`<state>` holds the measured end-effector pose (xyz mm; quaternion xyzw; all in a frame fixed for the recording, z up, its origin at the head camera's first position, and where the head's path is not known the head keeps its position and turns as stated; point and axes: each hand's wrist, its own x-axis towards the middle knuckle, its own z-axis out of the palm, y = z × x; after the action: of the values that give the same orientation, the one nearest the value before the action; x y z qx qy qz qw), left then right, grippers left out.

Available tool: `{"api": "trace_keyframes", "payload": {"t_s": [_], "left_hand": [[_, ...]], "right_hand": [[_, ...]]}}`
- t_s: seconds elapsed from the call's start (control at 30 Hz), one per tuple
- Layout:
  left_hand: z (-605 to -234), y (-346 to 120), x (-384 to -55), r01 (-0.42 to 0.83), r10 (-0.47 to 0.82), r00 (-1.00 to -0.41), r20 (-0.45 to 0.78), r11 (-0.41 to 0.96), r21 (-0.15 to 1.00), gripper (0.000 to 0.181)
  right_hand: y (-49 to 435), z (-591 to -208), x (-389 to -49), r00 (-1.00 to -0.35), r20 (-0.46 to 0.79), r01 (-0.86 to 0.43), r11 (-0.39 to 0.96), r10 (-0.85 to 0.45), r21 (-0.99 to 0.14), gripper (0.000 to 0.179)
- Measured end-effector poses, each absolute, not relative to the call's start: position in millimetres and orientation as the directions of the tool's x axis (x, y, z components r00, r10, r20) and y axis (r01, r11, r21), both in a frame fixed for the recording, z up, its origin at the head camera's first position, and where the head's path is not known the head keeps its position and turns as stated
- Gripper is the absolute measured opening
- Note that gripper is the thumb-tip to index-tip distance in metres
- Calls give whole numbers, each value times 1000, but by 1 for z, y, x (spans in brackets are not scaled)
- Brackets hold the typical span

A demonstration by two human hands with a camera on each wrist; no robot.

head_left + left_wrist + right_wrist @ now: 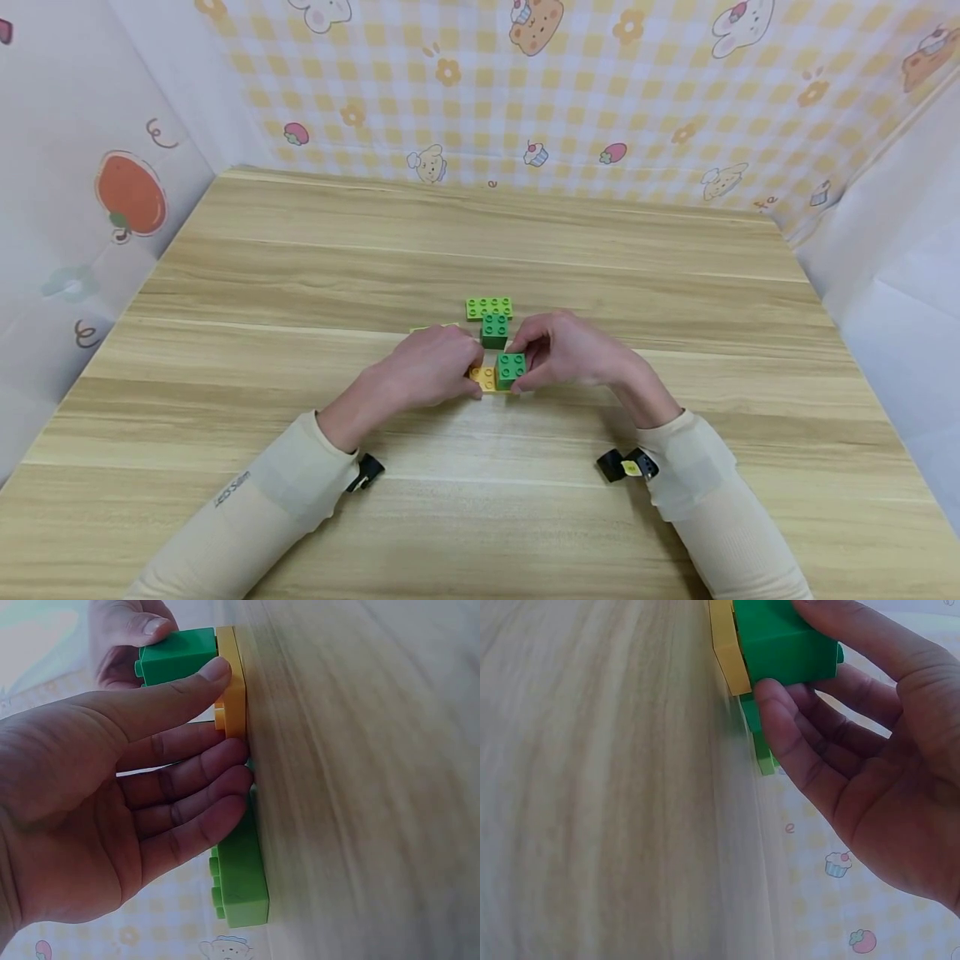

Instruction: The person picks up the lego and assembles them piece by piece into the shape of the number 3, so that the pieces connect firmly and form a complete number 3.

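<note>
My left hand [435,364] pinches the left end of a flat yellow-orange toy building brick [483,379] lying on the table, thumb in front and fingers behind. On the right end of that brick sits a square green brick [512,371], studs up. My right hand [576,348] pinches this green brick between thumb and fingers; the right wrist view shows the green brick [787,645] against the yellow one [729,649]. In the left wrist view, a light green brick [244,877] stands beyond the left fingers; in the head view that hand mostly hides it.
Just behind the hands stands a second square green brick [494,331]. Farther back, close to it, lies a flat lime-green brick [489,307] with two rows of studs. The wooden table [480,525] meets a checked, patterned cloth [495,108] at the back.
</note>
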<state>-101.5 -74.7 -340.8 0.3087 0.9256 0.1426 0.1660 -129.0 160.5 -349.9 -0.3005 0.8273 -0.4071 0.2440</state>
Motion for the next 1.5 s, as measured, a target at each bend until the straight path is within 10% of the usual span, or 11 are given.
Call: {"api": "trace_keyframes", "payload": {"t_s": [1.5], "left_hand": [[-344, -83, -103, 538, 668, -726, -164, 700, 469, 22]], "right_hand": [[167, -360, -130, -696, -191, -226, 465, -692, -856, 30]]}}
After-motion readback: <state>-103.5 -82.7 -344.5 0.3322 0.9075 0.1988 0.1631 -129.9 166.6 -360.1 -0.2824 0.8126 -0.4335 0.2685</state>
